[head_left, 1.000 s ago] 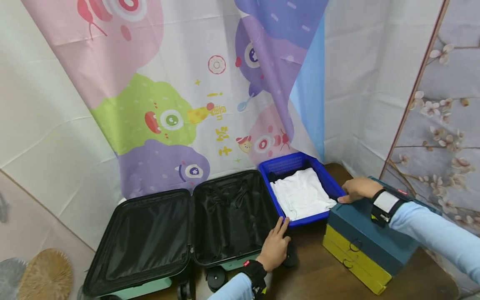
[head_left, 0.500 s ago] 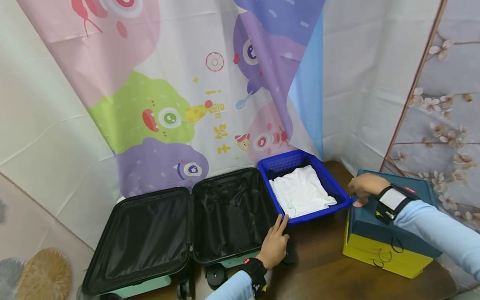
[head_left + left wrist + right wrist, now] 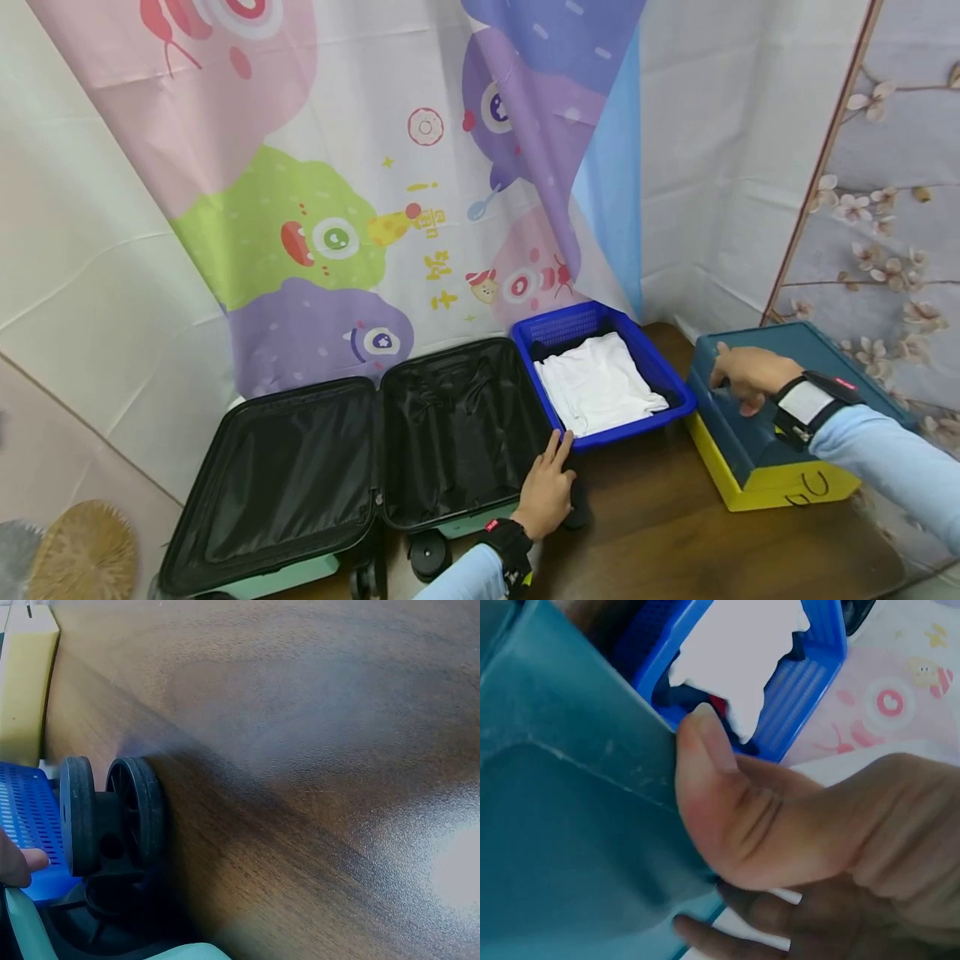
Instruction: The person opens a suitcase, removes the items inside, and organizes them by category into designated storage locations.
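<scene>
In the head view, my left hand (image 3: pixel 546 492) rests extended fingers on the near corner of the blue plastic basket (image 3: pixel 626 432). A folded white garment (image 3: pixel 600 385) lies in the basket over darker cloth. To the right stands a box (image 3: pixel 813 367) with a teal top and yellow lower part. My right hand (image 3: pixel 750 373) holds the box near its left edge. In the right wrist view, the thumb (image 3: pixel 705 754) lies along the teal edge and the blurred fingers are spread at it. The left wrist view shows only a bit of the left hand (image 3: pixel 19 862).
An open suitcase (image 3: pixel 468 433) with black lining and a mint shell lies left of the basket; its caster wheels (image 3: pixel 430 554) face me. A brown wooden table (image 3: pixel 660 508) carries everything. A cartoon-printed curtain (image 3: pixel 352 100) hangs behind, and a floral-printed curtain (image 3: pixel 900 167) hangs at the right.
The box has turned and shifted rightward and back on the table, my right hand moving right with it. My left hand has stayed at the basket's corner.
</scene>
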Demonstrator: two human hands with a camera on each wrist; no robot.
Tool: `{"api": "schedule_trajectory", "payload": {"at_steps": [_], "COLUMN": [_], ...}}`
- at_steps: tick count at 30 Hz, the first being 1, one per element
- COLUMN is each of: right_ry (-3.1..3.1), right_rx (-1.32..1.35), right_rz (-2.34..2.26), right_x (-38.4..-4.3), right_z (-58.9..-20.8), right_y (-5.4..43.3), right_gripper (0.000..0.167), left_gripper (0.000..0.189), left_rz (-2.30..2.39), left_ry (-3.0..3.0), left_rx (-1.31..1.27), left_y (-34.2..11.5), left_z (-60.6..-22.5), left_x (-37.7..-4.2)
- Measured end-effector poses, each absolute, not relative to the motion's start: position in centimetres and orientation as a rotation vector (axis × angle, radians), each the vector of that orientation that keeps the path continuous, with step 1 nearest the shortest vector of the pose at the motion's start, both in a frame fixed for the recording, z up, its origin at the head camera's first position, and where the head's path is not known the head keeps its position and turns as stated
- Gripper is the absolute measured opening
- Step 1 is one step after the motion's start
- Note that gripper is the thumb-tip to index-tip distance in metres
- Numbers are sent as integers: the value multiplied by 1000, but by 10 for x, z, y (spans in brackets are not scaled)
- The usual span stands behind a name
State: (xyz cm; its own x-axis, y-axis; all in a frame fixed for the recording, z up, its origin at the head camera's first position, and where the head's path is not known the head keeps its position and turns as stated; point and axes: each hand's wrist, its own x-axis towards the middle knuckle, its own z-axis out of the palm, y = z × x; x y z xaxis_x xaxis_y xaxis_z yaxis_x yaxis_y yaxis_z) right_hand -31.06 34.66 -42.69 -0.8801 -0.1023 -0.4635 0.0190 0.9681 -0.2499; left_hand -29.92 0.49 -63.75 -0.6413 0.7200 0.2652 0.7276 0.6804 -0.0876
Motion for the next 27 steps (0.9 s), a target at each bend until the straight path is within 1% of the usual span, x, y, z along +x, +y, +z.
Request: {"api": "schedule_trajectory", "payload": {"at_steps": [5, 9, 13, 18, 20, 23, 25, 27], "right_ry": [2616, 2598, 2597, 2635, 2704, 2835, 2906, 2940], "right_rx": [-74, -91, -85, -141, -199, -224, -177, -63], "right_rz": [-483, -570, -565, -431, -327, -197, -119, -87], "right_x": [-316, -323, -333, -342, -340, -331, -321, -310], "right_z": [-431, -435, -436, -434, -434, -436, -437, -437], "right_y": [359, 366, 368, 365, 362, 354, 353, 353], "right_gripper": [52, 50, 56, 77, 80, 71, 68, 69], "left_gripper": [20, 20, 18, 17, 18, 17, 17, 17], "left_rz": [-47, -42, -24, -2, 7, 10, 9, 13], "left_ry": [-2592, -2582, -2578, -2592, -2594, -2587, -2575, -2561], "left_rx": [-1149, -1160, -1172, -1190, -1196, -1198, -1203, -1207], "left_y": [4, 4, 3, 2, 0, -1, -1, -1], "left_z": [-637, -637, -637, -636, -636, -636, -637, -639], "left_x": [-299, -298, -297, -301, -301, -300, -300, -299]}}
